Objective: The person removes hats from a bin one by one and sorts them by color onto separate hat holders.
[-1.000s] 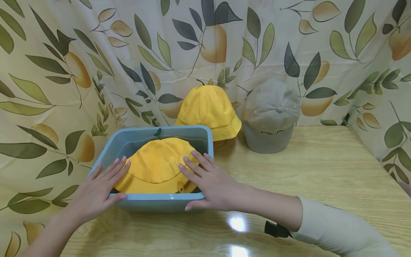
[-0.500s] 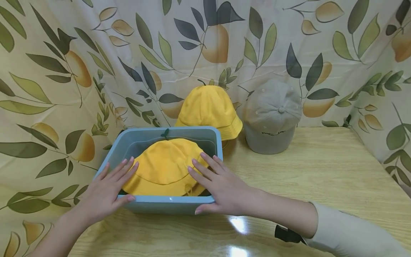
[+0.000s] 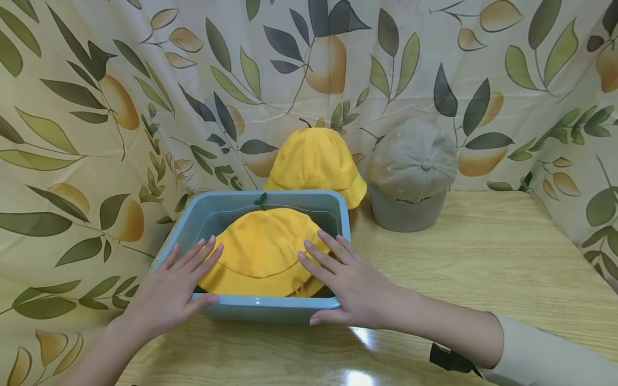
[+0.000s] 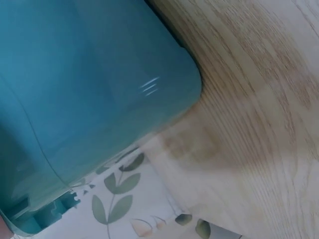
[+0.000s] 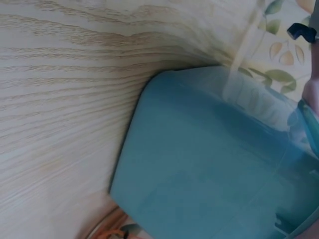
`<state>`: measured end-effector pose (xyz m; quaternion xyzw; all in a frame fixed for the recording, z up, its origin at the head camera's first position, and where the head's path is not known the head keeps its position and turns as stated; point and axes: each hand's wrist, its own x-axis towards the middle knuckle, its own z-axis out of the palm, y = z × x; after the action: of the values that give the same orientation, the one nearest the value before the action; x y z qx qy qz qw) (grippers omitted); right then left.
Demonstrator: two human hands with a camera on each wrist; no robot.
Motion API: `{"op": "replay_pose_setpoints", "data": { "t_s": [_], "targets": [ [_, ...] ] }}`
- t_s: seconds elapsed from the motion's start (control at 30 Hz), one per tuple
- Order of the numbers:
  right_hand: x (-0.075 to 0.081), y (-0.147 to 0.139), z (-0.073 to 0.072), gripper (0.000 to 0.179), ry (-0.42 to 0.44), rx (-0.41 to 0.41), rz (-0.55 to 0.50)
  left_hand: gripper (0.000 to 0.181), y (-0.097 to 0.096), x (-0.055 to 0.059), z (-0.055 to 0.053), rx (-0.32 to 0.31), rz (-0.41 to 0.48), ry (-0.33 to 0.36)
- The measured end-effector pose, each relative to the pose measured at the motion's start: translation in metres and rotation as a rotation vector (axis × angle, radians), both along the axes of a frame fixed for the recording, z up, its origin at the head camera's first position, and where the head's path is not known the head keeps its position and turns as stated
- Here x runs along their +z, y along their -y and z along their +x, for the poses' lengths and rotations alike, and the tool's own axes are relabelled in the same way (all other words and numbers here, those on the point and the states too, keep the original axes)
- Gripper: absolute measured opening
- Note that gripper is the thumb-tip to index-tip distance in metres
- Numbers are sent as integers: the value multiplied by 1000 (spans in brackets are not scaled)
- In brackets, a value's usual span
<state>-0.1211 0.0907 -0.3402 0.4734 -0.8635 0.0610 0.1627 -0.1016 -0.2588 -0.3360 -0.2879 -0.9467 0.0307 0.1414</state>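
Note:
A light-blue plastic bin (image 3: 270, 302) stands on the table with a yellow bucket hat (image 3: 265, 244) inside, a small green sprout on its crown. Over the bin's left side rests my left hand (image 3: 171, 292), fingers straight and spread, thumb along the front rim. My right hand (image 3: 350, 284) lies over the front right corner with straight fingers inside the rim and the thumb outside the front wall. Whether the fingertips touch the hat, I cannot tell. Both wrist views show mostly the bin's outer wall (image 4: 99, 74), (image 5: 214, 149).
Behind the bin is another yellow bucket hat (image 3: 309, 155), its lower part hidden by the bin. A grey baseball cap (image 3: 412, 161) stands to its right near the curtain (image 3: 289, 21). Wood-grain table (image 3: 483, 257) extends to the right. A black strap (image 3: 451, 358) hangs at the right forearm.
The bin, with the yellow hat in it, has slid to the right along the table, and both hands have moved with it. It now hides more of the rear hat.

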Motion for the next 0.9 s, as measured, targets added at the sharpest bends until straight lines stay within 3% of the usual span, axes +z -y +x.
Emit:
{"op": "replay_pose_setpoints", "data": {
  "t_s": [0.27,0.9],
  "targets": [
    [1,-11,3,90,-3,-19,-3,79,-11,-2,-2,-4,1,38],
    [-1,-40,5,90,-37,-32,-34,81,-44,-3,-1,26,-11,34]
  ]
}}
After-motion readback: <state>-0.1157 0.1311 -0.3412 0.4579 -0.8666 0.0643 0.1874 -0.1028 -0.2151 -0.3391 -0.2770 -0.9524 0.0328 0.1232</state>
